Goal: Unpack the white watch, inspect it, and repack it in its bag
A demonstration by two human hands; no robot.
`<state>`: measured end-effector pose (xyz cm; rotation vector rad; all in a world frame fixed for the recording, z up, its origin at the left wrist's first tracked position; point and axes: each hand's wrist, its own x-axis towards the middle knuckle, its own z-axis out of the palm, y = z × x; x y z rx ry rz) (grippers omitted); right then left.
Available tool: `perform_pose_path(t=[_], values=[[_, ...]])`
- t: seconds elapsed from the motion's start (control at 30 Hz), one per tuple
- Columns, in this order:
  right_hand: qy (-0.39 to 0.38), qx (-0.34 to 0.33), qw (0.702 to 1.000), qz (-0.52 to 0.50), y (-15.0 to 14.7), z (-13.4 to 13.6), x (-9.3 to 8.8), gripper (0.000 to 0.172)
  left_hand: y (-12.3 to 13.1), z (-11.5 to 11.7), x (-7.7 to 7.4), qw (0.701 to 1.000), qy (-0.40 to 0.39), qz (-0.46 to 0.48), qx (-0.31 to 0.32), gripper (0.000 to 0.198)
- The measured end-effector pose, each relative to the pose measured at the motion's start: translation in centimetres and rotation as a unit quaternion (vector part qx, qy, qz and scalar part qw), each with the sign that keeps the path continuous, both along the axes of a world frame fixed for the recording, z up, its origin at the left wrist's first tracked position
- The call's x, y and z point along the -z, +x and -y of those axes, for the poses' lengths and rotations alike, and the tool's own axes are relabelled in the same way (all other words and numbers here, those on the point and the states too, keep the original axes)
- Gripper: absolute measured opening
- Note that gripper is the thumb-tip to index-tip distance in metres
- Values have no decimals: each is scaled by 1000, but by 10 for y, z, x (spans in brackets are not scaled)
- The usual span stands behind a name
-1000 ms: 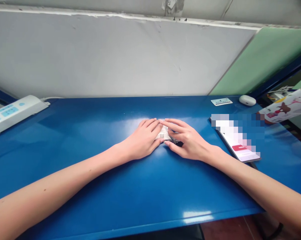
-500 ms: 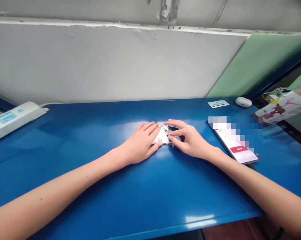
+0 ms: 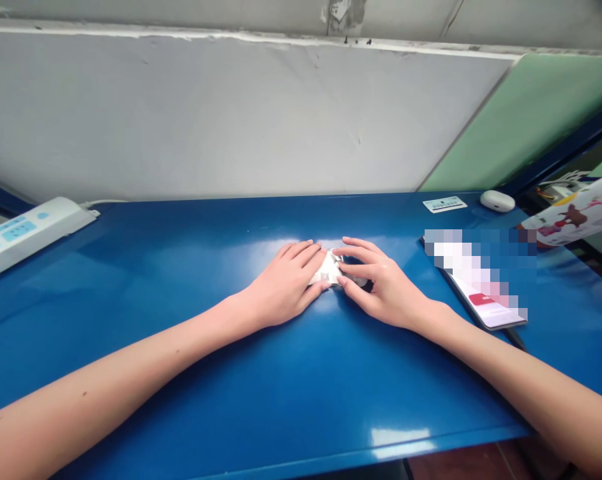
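Note:
A small silvery-white packet (image 3: 327, 272) lies on the blue tabletop (image 3: 301, 387), mostly under my hands. My left hand (image 3: 288, 281) rests flat over its left part, fingers stretched out and the thumb along the near edge. At its right end is my right hand (image 3: 381, 283), open, with fingers bent and spread. The tips of the thumb and fingers touch the packet or sit right at its edge; exact contact is hard to make out. Under the right palm shows a dark, shiny part, largely hidden.
A phone (image 3: 501, 315) with a lit, partly blurred screen lies to the right. Behind it are a card (image 3: 445, 204) and a white earbud case (image 3: 497, 201). A printed bag (image 3: 581, 217) stands at the far right. On the left lies a power strip (image 3: 35, 230); a wall panel (image 3: 231, 120) rises behind.
My right hand's fingers have spread a little wider at the packet's end. The left hand stays flat on it. The view has shifted slightly.

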<state>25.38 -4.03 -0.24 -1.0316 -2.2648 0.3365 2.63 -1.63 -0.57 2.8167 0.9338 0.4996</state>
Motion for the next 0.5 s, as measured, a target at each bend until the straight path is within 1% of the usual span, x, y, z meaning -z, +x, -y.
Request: perform_pose_path(t=[0.17, 0.27, 0.33, 0.43, 0.5], values=[[-41, 4, 999, 5, 0, 4, -2, 15, 1, 1, -1, 1000, -25, 0, -3, 43], [-50, -4, 999, 5, -1, 5, -2, 14, 2, 2, -3, 999, -41, 2, -6, 42], [-35, -12, 999, 13, -2, 5, -2, 16, 3, 3, -5, 999, -50, 1, -6, 42], [12, -23, 999, 26, -7, 5, -1, 22, 3, 3, -5, 999, -53, -2, -4, 42], [36, -19, 999, 26, -9, 5, 0, 21, 2, 3, -4, 999, -47, -3, -3, 43]])
